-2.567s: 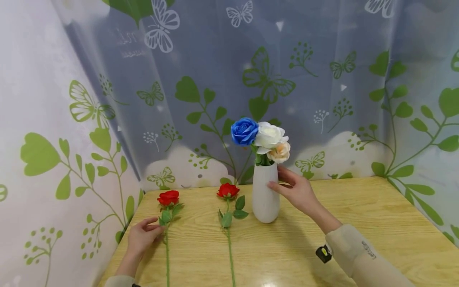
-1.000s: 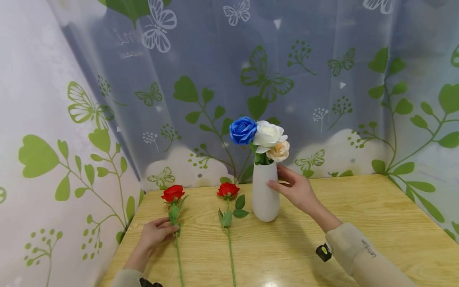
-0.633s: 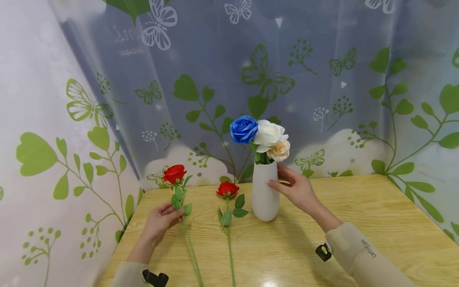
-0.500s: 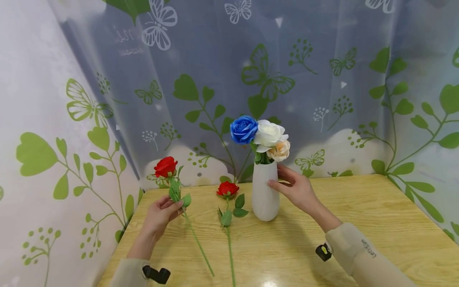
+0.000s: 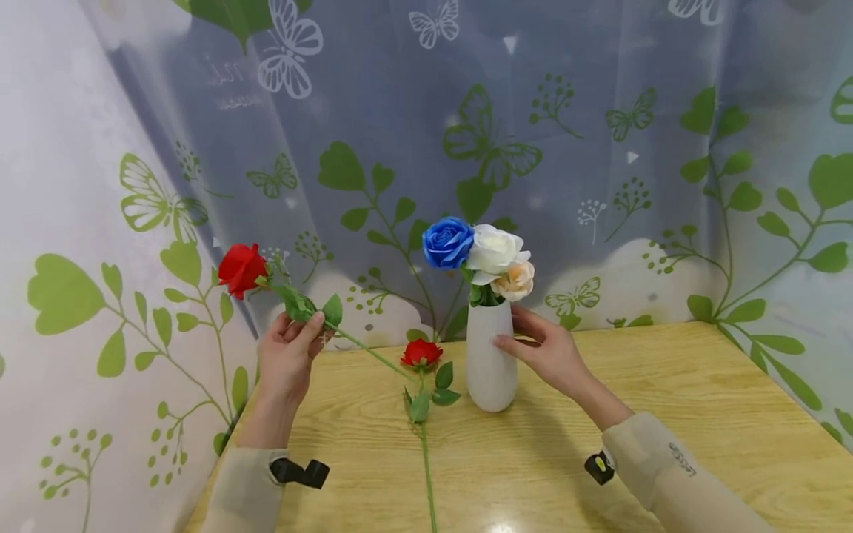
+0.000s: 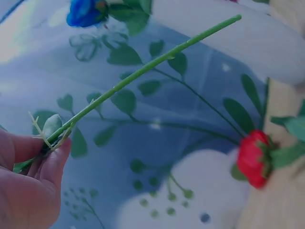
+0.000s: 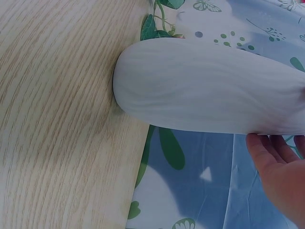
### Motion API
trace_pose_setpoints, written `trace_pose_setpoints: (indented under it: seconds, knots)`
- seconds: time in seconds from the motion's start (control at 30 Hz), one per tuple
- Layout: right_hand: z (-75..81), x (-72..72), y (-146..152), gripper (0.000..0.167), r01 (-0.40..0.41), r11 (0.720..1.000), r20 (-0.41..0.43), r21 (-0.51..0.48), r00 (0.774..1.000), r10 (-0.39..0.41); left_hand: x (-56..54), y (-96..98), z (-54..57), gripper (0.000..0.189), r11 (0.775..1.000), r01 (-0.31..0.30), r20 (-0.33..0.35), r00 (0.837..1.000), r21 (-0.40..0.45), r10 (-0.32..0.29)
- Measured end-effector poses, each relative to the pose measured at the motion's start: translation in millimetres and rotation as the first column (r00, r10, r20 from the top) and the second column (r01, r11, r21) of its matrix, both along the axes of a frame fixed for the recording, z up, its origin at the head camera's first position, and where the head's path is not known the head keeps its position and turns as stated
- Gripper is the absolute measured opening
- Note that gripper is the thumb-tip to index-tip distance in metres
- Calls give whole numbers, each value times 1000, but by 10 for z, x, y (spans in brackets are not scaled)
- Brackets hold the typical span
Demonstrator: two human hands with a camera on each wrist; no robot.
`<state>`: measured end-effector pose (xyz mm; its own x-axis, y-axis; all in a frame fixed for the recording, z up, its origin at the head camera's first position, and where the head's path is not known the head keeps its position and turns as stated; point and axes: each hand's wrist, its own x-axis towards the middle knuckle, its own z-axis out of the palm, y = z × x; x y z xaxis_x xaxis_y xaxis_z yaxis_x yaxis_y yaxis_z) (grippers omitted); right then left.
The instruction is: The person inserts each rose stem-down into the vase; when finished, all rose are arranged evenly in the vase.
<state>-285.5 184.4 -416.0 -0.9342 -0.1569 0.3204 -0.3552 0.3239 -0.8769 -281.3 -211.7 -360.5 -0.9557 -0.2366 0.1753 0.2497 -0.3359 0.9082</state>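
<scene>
My left hand [image 5: 288, 363] pinches a red rose [image 5: 242, 271] by its green stem, just below the leaves. The bloom tips up to the left, and the bare stem slants down to the right; in the left wrist view the stem [image 6: 143, 71] reaches away from the fingers in the air. My right hand [image 5: 549, 354] holds the side of an upright white vase [image 5: 491, 363], thumb in front. The vase holds a blue rose [image 5: 449, 243], a white rose [image 5: 496, 252] and a peach flower [image 5: 514, 281]. A second red rose [image 5: 421, 354] lies on the table left of the vase.
The wooden table [image 5: 360, 459] meets a butterfly-and-leaf patterned curtain [image 5: 373, 96] at its back edge and left side. Black wrist devices [image 5: 300, 472] sit on both sleeves. The lying rose's stem [image 5: 428, 474] runs toward the table's front.
My left hand has taken the left red rose, lifted it off the table and tilted it, bloom leftward, stem end swinging right. My right hand has stayed on the vase.
</scene>
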Motion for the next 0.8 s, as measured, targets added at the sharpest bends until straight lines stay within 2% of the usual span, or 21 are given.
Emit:
trace_pose_setpoints:
  seconds: [0.1, 0.23, 0.4, 0.6, 0.8]
  knots:
    - [4, -1, -5, 69, -6, 1000, -3, -1, 1000, 6, 18, 81, 167, 28, 1000, -20, -67, 998, -16, 19]
    - [9, 1, -8, 69, -5, 1000, -7, 0, 1000, 5, 25, 185, 371, 36, 1000, -18, -150, 989, -24, 14]
    - [6, -6, -2, 69, -7, 1000, -9, 2, 1000, 7, 16, 313, 568, 51, 999, -20, -215, 976, 40, 28]
    - [4, -2, -4, 69, -7, 1000, -14, -2, 1000, 7, -43, 487, 733, 48, 988, -45, -297, 951, 145, 87]
    - [-4, -2, -9, 68, -3, 1000, -18, -7, 1000, 3, -52, 623, 824, 36, 978, -90, -333, 931, 189, 150]
